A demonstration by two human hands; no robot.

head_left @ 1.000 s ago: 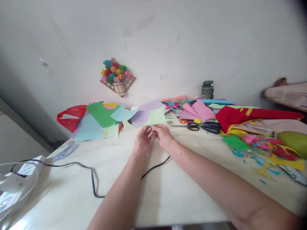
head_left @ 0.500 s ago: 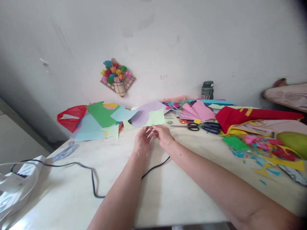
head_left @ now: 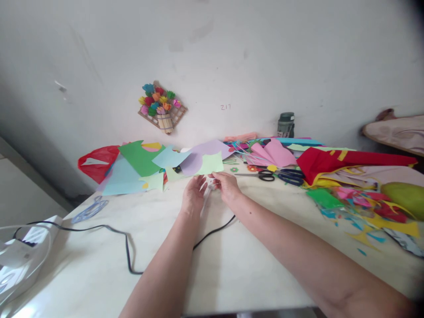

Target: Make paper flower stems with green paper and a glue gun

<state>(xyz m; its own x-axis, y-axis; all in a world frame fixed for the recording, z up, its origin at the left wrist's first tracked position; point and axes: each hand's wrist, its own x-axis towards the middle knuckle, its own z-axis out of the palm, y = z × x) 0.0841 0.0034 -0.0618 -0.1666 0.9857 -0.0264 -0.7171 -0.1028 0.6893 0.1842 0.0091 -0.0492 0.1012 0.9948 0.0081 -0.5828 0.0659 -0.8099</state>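
Over the middle of the pale table (head_left: 165, 282), my two hands face each other with a narrow gap between them. My left hand (head_left: 194, 194) is closed, fingers curled toward the gap; what it holds, if anything, is too small to make out. With thumb and fingers pinched, my right hand (head_left: 227, 185) grips a small whitish piece (head_left: 211, 182) whose kind I cannot tell. Just beyond my fingertips lies a pale green paper sheet (head_left: 212, 163) with a cut edge. A black cord (head_left: 215, 231) runs beneath both forearms.
Coloured paper, including a green sheet (head_left: 139, 159), lies along the wall. To the right are black-handled scissors (head_left: 266, 175), blue-handled scissors (head_left: 291, 176), red cloth (head_left: 324, 163) and paper scraps (head_left: 361, 212). A power strip (head_left: 39, 238) sits at left; a bottle (head_left: 285, 125) stands at the back.
My hands have moved slightly apart, the left one a little leftward. The whitish piece between them shows more clearly. The things on the table stay in place.
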